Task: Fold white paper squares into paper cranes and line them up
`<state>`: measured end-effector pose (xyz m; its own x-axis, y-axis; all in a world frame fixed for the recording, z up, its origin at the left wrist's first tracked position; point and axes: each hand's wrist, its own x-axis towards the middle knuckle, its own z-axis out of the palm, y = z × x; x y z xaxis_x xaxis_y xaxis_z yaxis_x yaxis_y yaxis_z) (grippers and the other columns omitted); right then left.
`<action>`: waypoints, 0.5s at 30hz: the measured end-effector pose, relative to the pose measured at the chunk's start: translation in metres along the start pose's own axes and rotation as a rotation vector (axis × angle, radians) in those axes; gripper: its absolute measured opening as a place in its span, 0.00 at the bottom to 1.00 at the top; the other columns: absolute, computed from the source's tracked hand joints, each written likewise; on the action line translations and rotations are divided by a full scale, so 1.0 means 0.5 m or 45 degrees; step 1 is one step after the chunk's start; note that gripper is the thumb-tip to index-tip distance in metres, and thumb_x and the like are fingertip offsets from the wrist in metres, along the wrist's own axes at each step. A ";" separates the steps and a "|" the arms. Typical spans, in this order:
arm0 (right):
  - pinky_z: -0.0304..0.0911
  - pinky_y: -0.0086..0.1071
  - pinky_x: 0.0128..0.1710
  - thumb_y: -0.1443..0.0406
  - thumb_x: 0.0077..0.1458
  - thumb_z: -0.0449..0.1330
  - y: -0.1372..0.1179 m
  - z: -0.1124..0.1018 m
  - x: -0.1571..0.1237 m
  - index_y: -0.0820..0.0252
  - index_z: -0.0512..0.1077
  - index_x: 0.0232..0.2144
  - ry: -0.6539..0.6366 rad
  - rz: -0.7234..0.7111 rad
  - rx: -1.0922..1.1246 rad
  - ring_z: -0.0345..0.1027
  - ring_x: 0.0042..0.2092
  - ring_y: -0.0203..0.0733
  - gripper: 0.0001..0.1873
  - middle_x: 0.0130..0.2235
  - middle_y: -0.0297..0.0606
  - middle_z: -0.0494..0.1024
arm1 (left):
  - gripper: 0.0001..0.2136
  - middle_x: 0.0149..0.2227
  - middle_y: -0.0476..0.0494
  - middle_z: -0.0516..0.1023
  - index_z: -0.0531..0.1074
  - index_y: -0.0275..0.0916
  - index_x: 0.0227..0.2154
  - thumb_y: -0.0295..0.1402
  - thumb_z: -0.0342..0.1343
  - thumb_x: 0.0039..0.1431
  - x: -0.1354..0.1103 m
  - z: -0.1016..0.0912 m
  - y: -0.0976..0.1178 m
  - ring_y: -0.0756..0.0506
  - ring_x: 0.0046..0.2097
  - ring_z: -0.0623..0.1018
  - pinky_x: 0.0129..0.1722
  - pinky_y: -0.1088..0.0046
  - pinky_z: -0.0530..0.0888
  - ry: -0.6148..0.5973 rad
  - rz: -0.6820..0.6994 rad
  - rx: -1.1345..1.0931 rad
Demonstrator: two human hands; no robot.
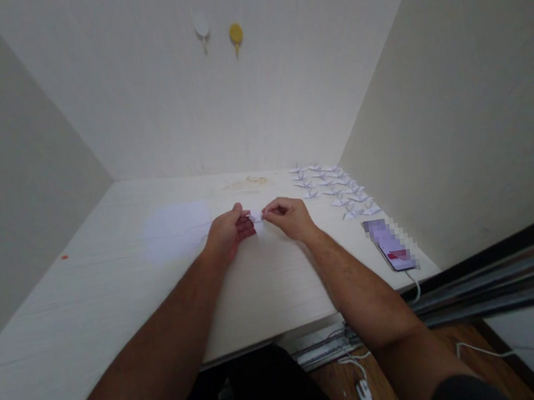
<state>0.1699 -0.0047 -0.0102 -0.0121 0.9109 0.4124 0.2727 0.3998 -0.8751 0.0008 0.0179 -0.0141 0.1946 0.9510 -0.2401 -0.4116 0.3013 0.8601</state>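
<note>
Step in hand, my read: fine shaping of a small white paper piece [256, 217], up between 2 hands over the middle of the white table [260, 293]. Next move calls for a light, steady pinch on both ends. Left hand [231, 230]: holding the paper at thumb and index, lower fingers loosely spread, palm turned right. Right hand [291, 213]: narrow pinch at the paper's right end, knuckles up; exact fingertip contact too small to tell. Forearms reach in from near left and near right. Folded paper shapes [360, 195] sit far right, phone [387, 246] nearer.
</note>
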 end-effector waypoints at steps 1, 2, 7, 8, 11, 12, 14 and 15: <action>0.63 0.29 0.33 0.60 0.48 0.65 -0.002 -0.003 0.004 0.58 0.78 0.27 0.065 0.026 -0.030 0.69 0.30 0.35 0.08 0.28 0.33 0.79 | 0.15 0.26 0.40 0.77 0.73 0.30 0.28 0.35 0.51 0.67 0.000 0.000 0.000 0.49 0.25 0.77 0.28 0.71 0.77 -0.002 0.004 0.021; 0.62 0.29 0.32 0.59 0.48 0.65 -0.006 -0.009 0.009 0.59 0.78 0.27 0.133 0.049 -0.066 0.67 0.29 0.34 0.08 0.27 0.32 0.78 | 0.15 0.27 0.39 0.78 0.74 0.29 0.29 0.35 0.50 0.67 -0.001 0.000 0.001 0.48 0.27 0.79 0.29 0.71 0.77 -0.004 0.008 0.040; 0.62 0.29 0.33 0.60 0.46 0.63 -0.025 -0.081 0.030 0.60 0.77 0.27 0.433 0.134 -0.337 0.67 0.29 0.35 0.08 0.26 0.32 0.77 | 0.12 0.30 0.36 0.79 0.74 0.30 0.29 0.34 0.54 0.64 -0.008 -0.001 0.003 0.46 0.30 0.81 0.31 0.69 0.78 -0.010 0.041 0.092; 0.62 0.29 0.33 0.61 0.46 0.63 -0.023 -0.099 0.028 0.60 0.76 0.27 0.496 0.169 -0.410 0.68 0.29 0.36 0.08 0.26 0.32 0.77 | 0.11 0.30 0.36 0.79 0.74 0.31 0.29 0.34 0.55 0.64 -0.008 -0.001 0.003 0.46 0.29 0.81 0.31 0.69 0.78 -0.013 0.043 0.093; 0.61 0.29 0.33 0.61 0.47 0.61 -0.005 -0.145 0.005 0.60 0.75 0.26 0.635 0.292 -0.627 0.69 0.29 0.37 0.07 0.24 0.32 0.76 | 0.10 0.29 0.38 0.79 0.74 0.31 0.28 0.32 0.57 0.62 -0.008 -0.002 0.002 0.47 0.28 0.80 0.31 0.70 0.78 -0.025 0.052 0.092; 0.60 0.29 0.33 0.62 0.47 0.61 0.003 -0.157 -0.006 0.60 0.75 0.25 0.644 0.333 -0.691 0.69 0.29 0.38 0.07 0.24 0.33 0.76 | 0.09 0.28 0.38 0.79 0.74 0.31 0.28 0.32 0.57 0.61 -0.007 -0.002 0.001 0.47 0.28 0.80 0.31 0.70 0.77 -0.032 0.057 0.096; 0.59 0.30 0.32 0.62 0.47 0.61 0.018 -0.172 -0.030 0.59 0.74 0.24 0.673 0.407 -0.799 0.69 0.29 0.39 0.07 0.24 0.34 0.77 | 0.09 0.28 0.38 0.79 0.74 0.31 0.28 0.32 0.57 0.61 -0.006 -0.003 -0.001 0.47 0.28 0.79 0.31 0.70 0.77 -0.045 0.068 0.118; 0.59 0.30 0.32 0.61 0.48 0.61 0.023 -0.177 -0.040 0.59 0.73 0.24 0.684 0.442 -0.843 0.69 0.29 0.39 0.07 0.25 0.34 0.78 | 0.09 0.28 0.38 0.79 0.74 0.31 0.28 0.31 0.57 0.61 -0.006 -0.004 -0.002 0.47 0.28 0.79 0.31 0.70 0.77 -0.053 0.075 0.131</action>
<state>0.2583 -0.0273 -0.0060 0.5770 0.7327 0.3609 0.6746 -0.1783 -0.7164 -0.0011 0.0150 -0.0154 0.2105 0.9626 -0.1706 -0.3302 0.2343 0.9144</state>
